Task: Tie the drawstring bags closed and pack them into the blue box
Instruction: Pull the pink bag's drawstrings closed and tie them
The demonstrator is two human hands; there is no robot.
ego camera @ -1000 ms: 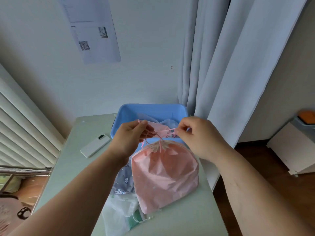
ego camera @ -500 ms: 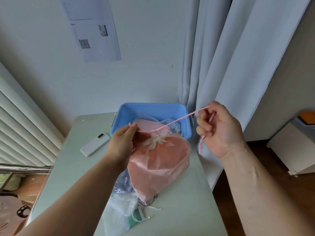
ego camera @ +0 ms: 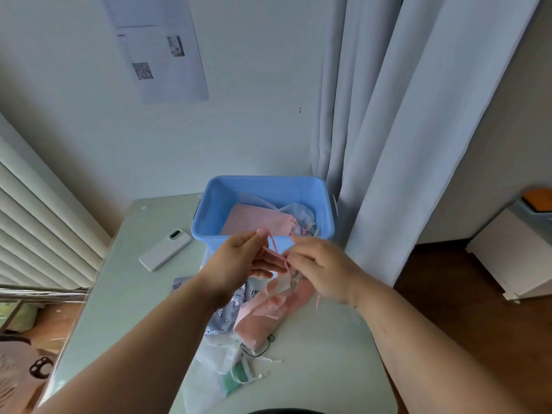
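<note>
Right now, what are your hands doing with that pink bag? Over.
Left hand and right hand both pinch the drawstring. Pink bag on table, not boxed yet. Blue box open, nothing blocking.

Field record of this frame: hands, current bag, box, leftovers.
left hand: pinches pink drawstring
right hand: grips same drawstring at bag neck
pink bag: lies on table, neck gathered, in front of blue box
box contents: packed pink bag
leftovers: grey patterned bag, white bag, beside it
phone: left of box
</note>
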